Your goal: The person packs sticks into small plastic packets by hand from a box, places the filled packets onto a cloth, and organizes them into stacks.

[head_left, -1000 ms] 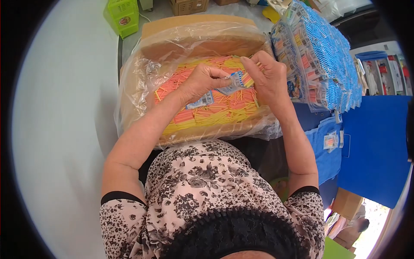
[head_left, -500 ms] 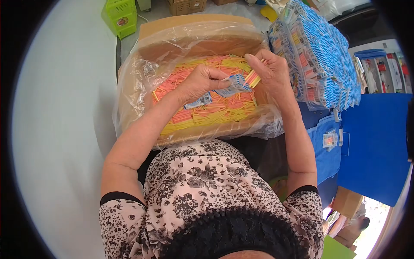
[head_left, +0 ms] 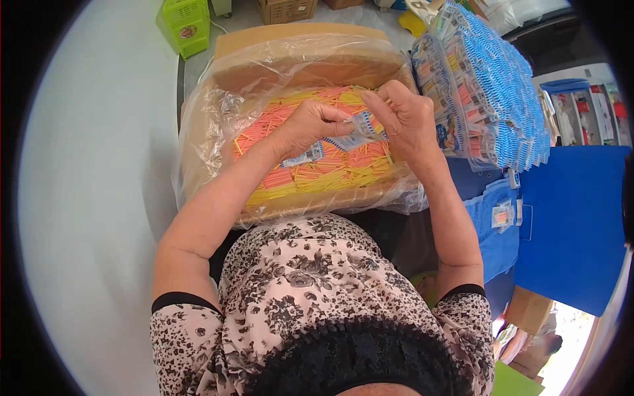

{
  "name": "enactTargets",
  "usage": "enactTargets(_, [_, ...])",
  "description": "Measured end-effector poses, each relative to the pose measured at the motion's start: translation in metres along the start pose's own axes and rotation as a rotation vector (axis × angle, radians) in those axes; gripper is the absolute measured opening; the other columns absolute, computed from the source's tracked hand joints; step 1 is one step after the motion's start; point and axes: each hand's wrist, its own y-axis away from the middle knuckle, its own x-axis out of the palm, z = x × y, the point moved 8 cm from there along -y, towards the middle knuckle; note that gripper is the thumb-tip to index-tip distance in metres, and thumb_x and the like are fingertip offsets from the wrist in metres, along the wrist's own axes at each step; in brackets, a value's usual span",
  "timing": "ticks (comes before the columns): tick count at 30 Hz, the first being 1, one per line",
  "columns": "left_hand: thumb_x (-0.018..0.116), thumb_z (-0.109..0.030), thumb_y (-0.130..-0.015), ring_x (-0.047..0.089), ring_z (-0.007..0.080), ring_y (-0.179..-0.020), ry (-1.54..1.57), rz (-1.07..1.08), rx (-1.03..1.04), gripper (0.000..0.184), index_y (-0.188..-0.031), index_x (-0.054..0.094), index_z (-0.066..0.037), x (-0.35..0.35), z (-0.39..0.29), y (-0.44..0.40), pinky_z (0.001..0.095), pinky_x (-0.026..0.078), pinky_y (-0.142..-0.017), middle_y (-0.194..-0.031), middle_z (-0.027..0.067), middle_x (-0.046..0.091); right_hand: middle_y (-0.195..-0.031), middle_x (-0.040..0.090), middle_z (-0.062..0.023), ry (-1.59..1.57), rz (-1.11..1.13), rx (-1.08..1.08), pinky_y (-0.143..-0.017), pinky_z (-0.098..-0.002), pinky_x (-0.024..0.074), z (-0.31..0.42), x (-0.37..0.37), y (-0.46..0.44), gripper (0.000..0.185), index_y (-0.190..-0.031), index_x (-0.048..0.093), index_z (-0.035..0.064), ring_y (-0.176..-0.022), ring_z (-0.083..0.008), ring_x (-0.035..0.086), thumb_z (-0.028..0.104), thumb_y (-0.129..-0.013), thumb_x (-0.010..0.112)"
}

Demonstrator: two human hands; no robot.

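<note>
My left hand pinches a small clear plastic packet with blue print, held above the box. At the packet's right end my right hand has its fingers closed round a small bunch of thin yellow and pink sticks, now mostly hidden by the packet and fingers. Below both hands, loose pink and yellow sticks fill a cardboard box lined with clear plastic film. Another printed packet lies on the sticks under my left wrist.
A tall stack of filled blue-edged packets stands right of the box. Beyond my right forearm, a few packets rest on a blue cloth beside a blue panel. A green plastic basket is at the upper left. Another person shows at lower right.
My right hand has moved slightly left with the sticks, bringing their ends into or against the packet's opening; less of them shows. My left hand has stayed in place.
</note>
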Motion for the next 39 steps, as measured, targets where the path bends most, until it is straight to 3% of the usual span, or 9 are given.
enactTargets(11, [0.067, -0.013, -0.085, 0.064, 0.0113, -0.081, 0.107, 0.02, 0.027, 0.021, -0.1, 0.068, 0.002, 0.001, -0.003, 0.0, 0.0266, 0.051, -0.075, -0.09, 0.0071, 0.069, -0.059, 0.053, -0.0034, 0.016, 0.007, -0.064, -0.049, -0.0247, 0.038, 0.006, 0.007, 0.001, 0.021, -0.074, 0.057, -0.0002, -0.055, -0.006, 0.044, 0.015, -0.084, 0.067])
enactTargets(19, [0.064, -0.018, -0.088, 0.064, 0.0127, -0.082, 0.182, 0.042, 0.016, 0.024, -0.101, 0.066, 0.002, 0.001, -0.002, 0.0, 0.0275, 0.05, -0.072, -0.089, 0.0076, 0.068, -0.071, 0.06, -0.0053, -0.099, -0.046, 0.104, -0.058, -0.0245, 0.0428, -0.013, 0.001, 0.018, 0.013, -0.084, 0.06, -0.0001, -0.066, -0.0064, 0.052, 0.009, -0.08, 0.069])
enactTargets(21, [0.062, -0.02, -0.09, 0.064, 0.0132, -0.084, 0.107, 0.079, 0.025, 0.026, -0.102, 0.066, 0.003, 0.003, 0.001, -0.001, 0.0278, 0.051, -0.073, -0.09, 0.008, 0.068, -0.075, 0.062, -0.0055, -0.102, -0.087, -0.064, -0.06, -0.0243, 0.0443, -0.014, 0.022, 0.034, 0.013, -0.087, 0.062, -0.0005, -0.07, -0.007, 0.055, 0.005, -0.078, 0.069])
enactTargets(27, [0.065, -0.019, -0.085, 0.063, 0.0131, -0.084, -0.248, -0.058, -0.077, 0.027, -0.1, 0.066, 0.003, -0.002, 0.015, 0.001, 0.0272, 0.05, -0.068, -0.095, 0.0101, 0.067, -0.081, 0.066, -0.0044, -0.115, -0.214, 0.052, -0.064, -0.0237, 0.0475, -0.04, -0.059, 0.1, 0.018, -0.092, 0.065, -0.0014, -0.073, -0.0089, 0.059, -0.002, -0.075, 0.07])
enactTargets(31, [0.074, -0.013, -0.072, 0.062, 0.0231, -0.087, -1.148, -0.138, 0.03, 0.028, -0.096, 0.067, -0.001, -0.038, 0.045, -0.002, 0.0357, 0.049, -0.072, -0.096, 0.0133, 0.065, -0.086, 0.068, -0.0028, -0.308, -0.387, 0.428, -0.067, -0.0235, 0.0507, -0.12, -0.171, 0.196, 0.016, -0.092, 0.068, 0.0005, -0.076, -0.0098, 0.063, -0.002, -0.076, 0.069])
enactTargets(32, [0.076, -0.013, -0.067, 0.06, 0.0275, -0.091, -1.455, -0.192, 0.14, 0.034, -0.097, 0.066, -0.002, -0.034, 0.042, 0.0, 0.0394, 0.049, -0.077, -0.098, 0.0142, 0.063, -0.085, 0.067, -0.0026, -0.132, -0.422, 0.492, -0.065, -0.0231, 0.0506, -0.142, -0.206, 0.218, 0.015, -0.094, 0.068, 0.0013, -0.073, -0.0095, 0.063, -0.001, -0.079, 0.067])
enactTargets(36, [0.08, -0.018, -0.059, 0.057, 0.0333, -0.097, -1.652, -0.149, 0.097, 0.045, -0.099, 0.062, -0.007, -0.045, 0.067, 0.003, 0.044, 0.046, -0.081, -0.096, 0.0164, 0.061, -0.087, 0.067, -0.0037, 0.292, -0.487, 0.675, -0.064, -0.0231, 0.0493, -0.25, -0.321, 0.305, 0.024, -0.101, 0.066, 0.0001, -0.075, -0.0094, 0.062, 0.01, -0.08, 0.07])
enactTargets(38, [0.081, -0.021, -0.058, 0.058, 0.0323, -0.094, -1.573, -0.141, 0.145, 0.05, -0.101, 0.059, -0.009, -0.053, 0.078, 0.004, 0.0431, 0.047, -0.079, -0.095, 0.0144, 0.06, -0.101, 0.066, -0.0095, 0.426, -0.378, 0.64, -0.076, -0.0271, 0.0492, -0.308, -0.351, 0.338, 0.038, -0.111, 0.061, -0.0039, -0.089, -0.0149, 0.062, 0.014, -0.079, 0.071])
enactTargets(39, [0.082, -0.02, -0.057, 0.059, 0.0331, -0.093, -1.564, -0.132, -0.024, 0.049, -0.099, 0.058, -0.009, -0.054, 0.077, 0.001, 0.0428, 0.047, -0.079, -0.098, 0.0133, 0.06, -0.101, 0.067, -0.0174, 0.591, -0.426, 0.644, -0.083, -0.0349, 0.0473, -0.309, -0.354, 0.34, 0.041, -0.11, 0.062, -0.0017, -0.093, -0.0241, 0.064, 0.021, -0.076, 0.07])
